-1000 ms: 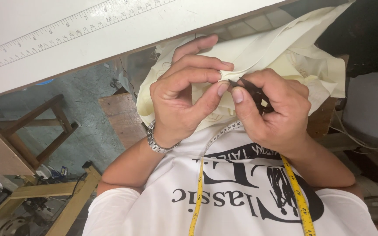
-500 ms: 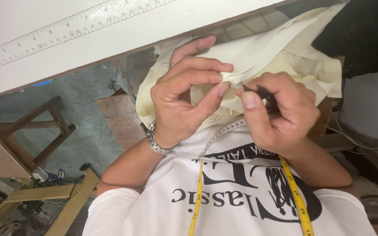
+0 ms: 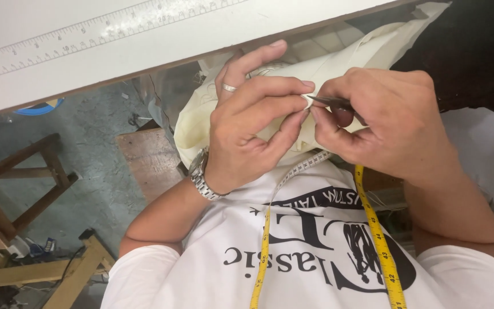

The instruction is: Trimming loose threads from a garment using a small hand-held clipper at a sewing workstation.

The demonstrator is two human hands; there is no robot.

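Observation:
My left hand [image 3: 253, 129] pinches a fold of cream fabric [image 3: 338, 60] between thumb and fingers, close to my chest. A ring sits on one finger and a metal watch [image 3: 200, 174] on the wrist. My right hand [image 3: 384, 123] grips a small dark metal tool [image 3: 330, 102] whose tip touches the pinched fold. The cream fabric hangs down from the edge of the white table [image 3: 161, 51] above. A yellow measuring tape [image 3: 379, 240] hangs around my neck over a white printed shirt.
A ruler scale runs along the white table top [image 3: 87, 37]. Below lie a concrete floor, a wooden board [image 3: 147, 157], a wooden stool frame [image 3: 24, 183] at left and timber pieces [image 3: 58, 274]. Dark cloth [image 3: 475, 51] hangs at upper right.
Both hands stay together on the fabric. The right hand has shifted its grip slightly, with the tool tip now pointing left into the pinched fold.

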